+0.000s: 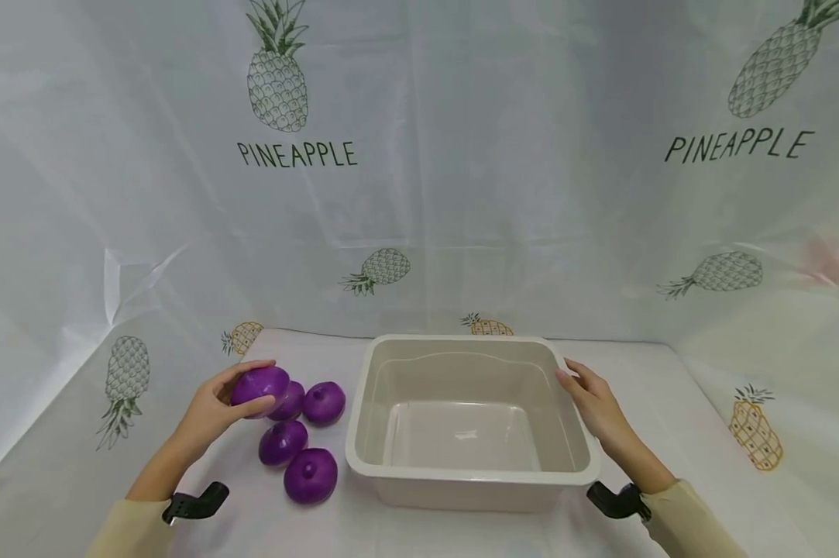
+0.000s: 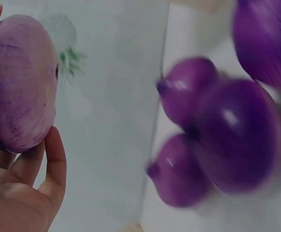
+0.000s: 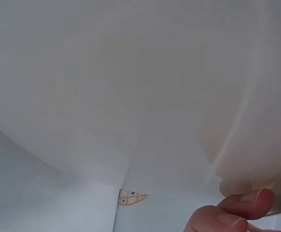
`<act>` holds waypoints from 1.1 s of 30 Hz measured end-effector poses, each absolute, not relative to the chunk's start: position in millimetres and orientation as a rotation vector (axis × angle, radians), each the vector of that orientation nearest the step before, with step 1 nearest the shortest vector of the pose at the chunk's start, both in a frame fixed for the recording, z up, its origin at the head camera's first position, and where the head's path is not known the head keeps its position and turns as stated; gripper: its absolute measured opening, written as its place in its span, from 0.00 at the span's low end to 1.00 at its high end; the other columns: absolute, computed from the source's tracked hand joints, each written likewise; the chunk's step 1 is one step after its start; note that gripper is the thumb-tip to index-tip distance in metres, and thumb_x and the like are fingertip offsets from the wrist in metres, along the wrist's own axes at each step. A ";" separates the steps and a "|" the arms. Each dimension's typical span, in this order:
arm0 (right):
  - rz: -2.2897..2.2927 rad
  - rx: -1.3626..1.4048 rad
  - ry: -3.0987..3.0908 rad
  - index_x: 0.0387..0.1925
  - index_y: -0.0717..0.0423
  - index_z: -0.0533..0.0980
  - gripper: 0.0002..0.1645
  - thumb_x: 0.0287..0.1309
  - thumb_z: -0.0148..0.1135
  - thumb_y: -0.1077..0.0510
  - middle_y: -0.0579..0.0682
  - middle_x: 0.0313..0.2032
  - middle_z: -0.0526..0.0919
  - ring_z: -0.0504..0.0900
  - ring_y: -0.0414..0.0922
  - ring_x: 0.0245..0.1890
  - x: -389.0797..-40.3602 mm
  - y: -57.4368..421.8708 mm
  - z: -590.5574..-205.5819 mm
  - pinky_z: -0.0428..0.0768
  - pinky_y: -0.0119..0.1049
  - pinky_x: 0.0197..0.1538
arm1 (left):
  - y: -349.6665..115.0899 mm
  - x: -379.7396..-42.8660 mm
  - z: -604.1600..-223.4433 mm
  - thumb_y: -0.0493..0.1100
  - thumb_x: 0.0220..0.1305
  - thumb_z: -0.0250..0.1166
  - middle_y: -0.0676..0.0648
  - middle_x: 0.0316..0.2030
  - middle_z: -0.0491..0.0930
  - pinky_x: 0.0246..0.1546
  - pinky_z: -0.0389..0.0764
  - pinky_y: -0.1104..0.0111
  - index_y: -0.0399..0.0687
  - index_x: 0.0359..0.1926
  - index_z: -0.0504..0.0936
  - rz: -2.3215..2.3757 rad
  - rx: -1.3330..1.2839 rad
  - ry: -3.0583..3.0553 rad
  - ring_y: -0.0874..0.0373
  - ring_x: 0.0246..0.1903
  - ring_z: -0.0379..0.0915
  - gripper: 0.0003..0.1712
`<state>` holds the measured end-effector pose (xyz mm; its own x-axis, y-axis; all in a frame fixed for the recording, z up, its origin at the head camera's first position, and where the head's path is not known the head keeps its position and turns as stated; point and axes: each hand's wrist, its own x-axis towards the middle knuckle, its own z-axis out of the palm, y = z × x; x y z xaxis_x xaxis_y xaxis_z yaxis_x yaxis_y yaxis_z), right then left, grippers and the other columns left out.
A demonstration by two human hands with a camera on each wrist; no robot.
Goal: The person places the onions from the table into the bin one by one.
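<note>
Soft light is filling the head view, glinting on the floor of the tub (image 1: 461, 493) and casting faint shadows beside the onions (image 1: 311, 487). In the left wrist view, the clustered onions are blurring and carrying white highlights, while the held onion (image 2: 22, 82) is showing more sharply. The right wrist view is looking dim.
</note>
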<state>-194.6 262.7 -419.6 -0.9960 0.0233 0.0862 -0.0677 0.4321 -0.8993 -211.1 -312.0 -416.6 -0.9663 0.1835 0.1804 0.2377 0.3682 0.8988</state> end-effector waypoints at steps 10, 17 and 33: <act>1.616 0.070 -2.553 0.70 0.73 0.58 0.34 0.77 0.47 0.51 0.76 0.54 0.76 0.84 0.62 0.45 -193.4 263.1 -420.2 0.86 0.40 0.36 | -264.9 -227.9 -371.3 0.38 0.64 0.69 0.48 0.63 0.70 0.51 0.80 0.67 0.48 0.68 0.73 -1.750 -0.660 -2.540 0.55 0.56 0.74 0.31; 1.603 0.080 -2.553 0.70 0.73 0.59 0.33 0.77 0.47 0.51 0.75 0.53 0.77 0.84 0.61 0.45 -195.3 263.5 -421.2 0.86 0.40 0.36 | -227.4 -236.9 -345.1 0.36 0.62 0.71 0.44 0.66 0.70 0.48 0.83 0.58 0.50 0.67 0.74 -1.856 -0.849 -2.518 0.48 0.55 0.75 0.32; 1.600 0.074 -2.575 0.71 0.73 0.56 0.34 0.78 0.47 0.52 0.75 0.54 0.76 0.84 0.61 0.45 -195.4 264.1 -420.0 0.86 0.42 0.37 | -131.0 -260.6 -319.9 0.40 0.51 0.79 0.49 0.62 0.74 0.47 0.83 0.54 0.52 0.62 0.80 -1.826 -1.218 -2.613 0.45 0.55 0.72 0.35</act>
